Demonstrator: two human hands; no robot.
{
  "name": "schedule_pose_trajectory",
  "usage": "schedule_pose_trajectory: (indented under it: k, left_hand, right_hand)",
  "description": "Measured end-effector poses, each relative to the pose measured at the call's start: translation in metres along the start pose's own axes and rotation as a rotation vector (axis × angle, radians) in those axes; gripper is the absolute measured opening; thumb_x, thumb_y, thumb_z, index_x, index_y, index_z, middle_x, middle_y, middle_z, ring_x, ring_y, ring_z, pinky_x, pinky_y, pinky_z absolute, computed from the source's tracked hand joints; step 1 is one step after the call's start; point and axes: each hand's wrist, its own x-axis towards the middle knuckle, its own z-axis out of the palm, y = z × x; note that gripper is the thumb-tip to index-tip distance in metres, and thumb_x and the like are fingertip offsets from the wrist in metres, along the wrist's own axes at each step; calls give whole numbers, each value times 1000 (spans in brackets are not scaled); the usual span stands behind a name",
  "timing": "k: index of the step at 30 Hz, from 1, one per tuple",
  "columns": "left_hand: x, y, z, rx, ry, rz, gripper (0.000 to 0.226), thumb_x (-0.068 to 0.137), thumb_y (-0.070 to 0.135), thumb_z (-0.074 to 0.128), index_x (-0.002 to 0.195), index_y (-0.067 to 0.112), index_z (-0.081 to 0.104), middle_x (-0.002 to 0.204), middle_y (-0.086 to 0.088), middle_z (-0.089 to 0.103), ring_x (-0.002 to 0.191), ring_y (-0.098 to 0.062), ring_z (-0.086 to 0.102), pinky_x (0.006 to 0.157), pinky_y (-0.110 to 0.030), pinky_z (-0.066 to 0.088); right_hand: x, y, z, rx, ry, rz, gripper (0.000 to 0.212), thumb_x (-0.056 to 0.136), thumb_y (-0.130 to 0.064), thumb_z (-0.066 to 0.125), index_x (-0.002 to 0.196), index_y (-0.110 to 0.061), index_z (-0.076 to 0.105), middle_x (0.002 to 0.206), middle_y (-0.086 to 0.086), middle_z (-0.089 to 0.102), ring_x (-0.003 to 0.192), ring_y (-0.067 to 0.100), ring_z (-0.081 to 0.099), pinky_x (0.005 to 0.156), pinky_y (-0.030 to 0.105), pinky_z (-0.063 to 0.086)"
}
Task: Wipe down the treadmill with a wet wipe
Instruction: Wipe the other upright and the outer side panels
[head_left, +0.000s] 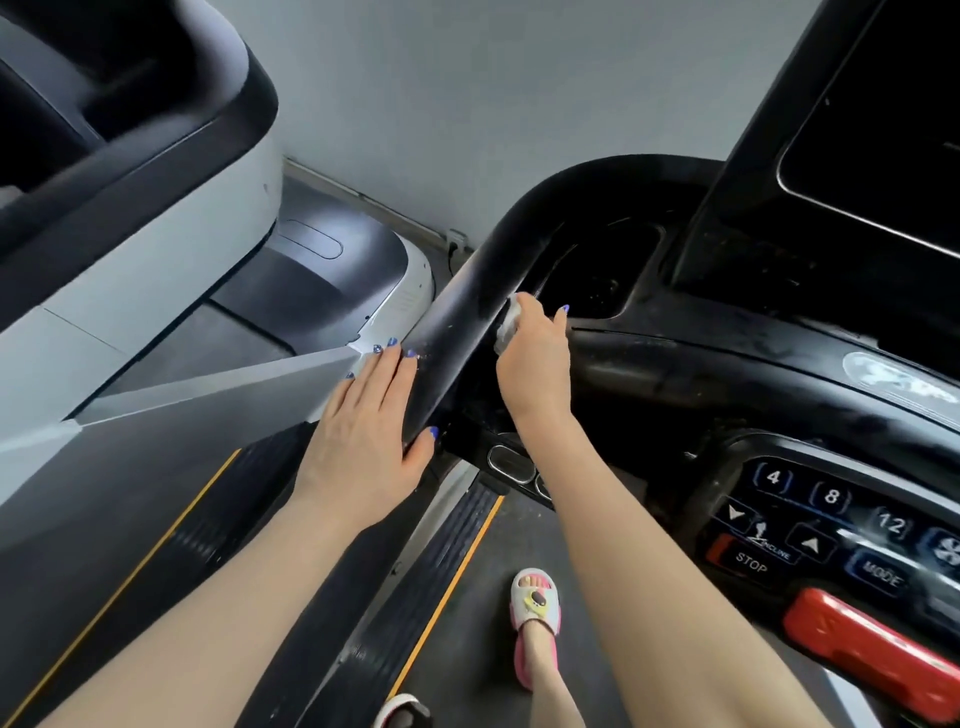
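The right hand (535, 358) has a crumpled wet wipe (510, 322) bunched in its fingers, pressed against the inner side of the treadmill's black left handrail (467, 306). The left hand (366, 431) lies flat and loose on the rail's outer side, thumb hooked underneath. The risk I'd watch: the control panel (831, 519) sits just right of her forearm, and a careless elbow could nudge a button while she stands on the belt (467, 649).

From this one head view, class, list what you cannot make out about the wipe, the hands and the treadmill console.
- Wet wipe: mostly hidden under the right hand; its size is unclear.
- Left hand: palm hidden against the black handrail.
- Console buttons: blurred, cut off by the right edge.
- Screen: dark, cut off at the edge.
- Second sandal: cropped at the bottom.
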Motion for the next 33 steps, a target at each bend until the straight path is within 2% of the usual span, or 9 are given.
schedule_pose_trajectory:
  k: [2,4,8,11,16,22,28,31,33]
  left_hand:
    - [0,-1,1,-12,0,-5,77,96,39,56,160,12,24,167,-7,21,155,-22,19,124,-41,21]
    - [0,-1,1,-20,9,-3,77,95,38,57,159,11,25,167,-8,22,154,-22,19,124,-42,23]
    - [0,0,0,-10,17,-1,74,95,39,50,158,8,28,166,-10,24,154,-24,22,123,-45,27]
    - [0,1,0,-18,22,-3,77,89,42,45,156,7,31,164,-12,27,152,-26,25,122,-46,29]
    - [0,-1,1,-12,29,17,76,91,36,58,155,6,32,163,-14,30,151,-29,29,122,-47,29]
    - [-2,-5,-2,-45,-16,39,77,96,37,58,159,9,25,168,-9,18,155,-22,15,125,-38,9]
    - [-14,-13,-3,-36,-28,45,72,100,44,41,161,14,18,169,-1,9,156,-15,7,126,-36,3]
    - [-17,-12,-1,16,-4,35,75,95,49,29,160,11,24,168,-4,16,155,-18,14,126,-39,13]
    - [-16,-10,0,19,9,38,75,94,48,30,159,10,28,167,-6,21,154,-20,18,125,-40,15]
  right_hand:
    - [-8,-5,-3,121,-37,71,65,93,16,47,151,-11,35,145,22,46,144,37,31,117,52,32]
    - [-13,-9,-1,163,-54,81,67,93,16,45,152,-12,31,150,21,42,148,37,27,117,51,33]
    - [-25,-13,9,232,-34,112,63,95,13,41,152,-14,30,137,20,56,143,37,34,116,37,29]
    - [-39,-14,15,248,-26,99,60,97,10,42,151,-16,33,137,18,56,137,36,43,113,45,39]
    - [-61,-11,30,241,2,72,42,102,-1,48,141,-13,46,137,15,58,119,26,61,89,23,48]
    - [-53,-5,20,234,114,-26,23,98,0,56,119,-7,62,112,6,66,103,17,62,92,30,54]
    - [-21,0,6,80,265,-303,17,91,10,61,103,2,70,102,13,62,86,19,58,79,1,39]
    - [-4,4,11,-53,201,-495,24,91,5,66,114,4,70,112,15,65,100,24,62,93,22,51]
    - [5,5,14,-149,66,-614,30,97,-5,61,126,2,66,128,16,63,120,30,58,109,41,46]
